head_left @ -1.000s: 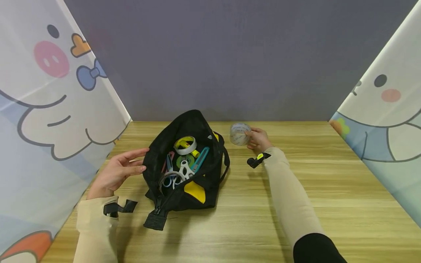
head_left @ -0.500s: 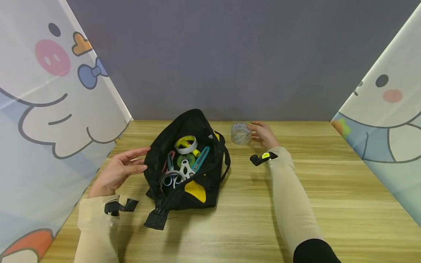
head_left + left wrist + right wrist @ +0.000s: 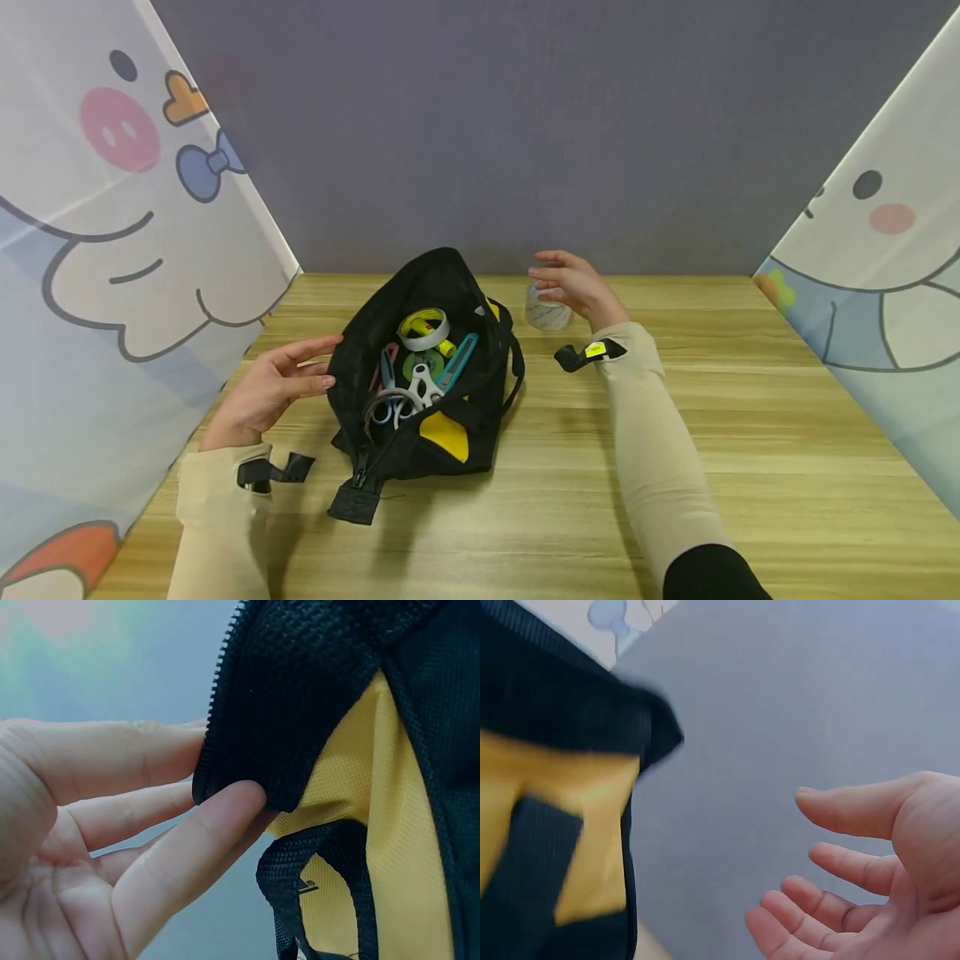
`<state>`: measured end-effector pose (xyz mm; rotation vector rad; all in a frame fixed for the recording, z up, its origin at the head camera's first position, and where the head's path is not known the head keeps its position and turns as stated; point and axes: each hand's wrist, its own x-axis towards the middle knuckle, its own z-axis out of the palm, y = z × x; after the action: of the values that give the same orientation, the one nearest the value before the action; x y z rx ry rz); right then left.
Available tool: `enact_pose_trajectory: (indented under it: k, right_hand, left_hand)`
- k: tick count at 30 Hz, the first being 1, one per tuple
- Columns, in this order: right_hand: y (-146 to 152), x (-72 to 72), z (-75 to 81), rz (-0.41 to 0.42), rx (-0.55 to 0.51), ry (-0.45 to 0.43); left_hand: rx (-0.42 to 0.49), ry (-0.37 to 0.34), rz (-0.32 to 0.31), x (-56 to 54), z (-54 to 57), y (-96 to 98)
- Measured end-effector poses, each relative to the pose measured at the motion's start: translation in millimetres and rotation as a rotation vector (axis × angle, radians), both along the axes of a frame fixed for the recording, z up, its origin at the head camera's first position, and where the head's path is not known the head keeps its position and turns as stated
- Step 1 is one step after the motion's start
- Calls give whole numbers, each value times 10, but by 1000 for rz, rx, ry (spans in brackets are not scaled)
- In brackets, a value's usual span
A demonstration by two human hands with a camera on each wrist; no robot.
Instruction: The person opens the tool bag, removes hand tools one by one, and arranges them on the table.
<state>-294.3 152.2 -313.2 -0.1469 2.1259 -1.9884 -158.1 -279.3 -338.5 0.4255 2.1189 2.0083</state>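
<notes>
A black and yellow zip-top bag (image 3: 408,292) stands with its mouth spread wide. At its left side my left hand (image 3: 273,392) pinches the zippered edge (image 3: 244,735) between thumb and fingers. A clear packing tape roll (image 3: 547,315) stands on the table to the right of the bag. My right hand (image 3: 577,287) hovers just above and behind that roll, fingers spread and holding nothing, partly covering the roll's top. The right wrist view shows this hand (image 3: 862,885) with its palm bare.
Inside the bag lie a white tape roll (image 3: 437,337), a yellow tube (image 3: 447,349), a green roll (image 3: 412,364), white-handled scissors (image 3: 422,379), a teal utility knife (image 3: 459,362) and other tools. A grey wall (image 3: 525,133) rises behind the wooden table (image 3: 570,517).
My right hand has let go of the clear tape roll, drawn back, then risen over it. The roll now stands on the table. My left hand stays at the bag's edge.
</notes>
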Motion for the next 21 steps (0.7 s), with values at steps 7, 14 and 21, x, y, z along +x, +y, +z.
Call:
enact_pose_trajectory:
  k: [7,14,21]
  right_hand:
    - [-280,86,299,105,-22,74]
    - [-627,158,549,192,-26,141]
    - [-1091,224,622,316,-34,138]
  left_hand:
    - [4,30,-22,-20,-6,-7]
    - [15,42,-25,-27,-5,4]
    - [10,32,-29,-25,-15,24]
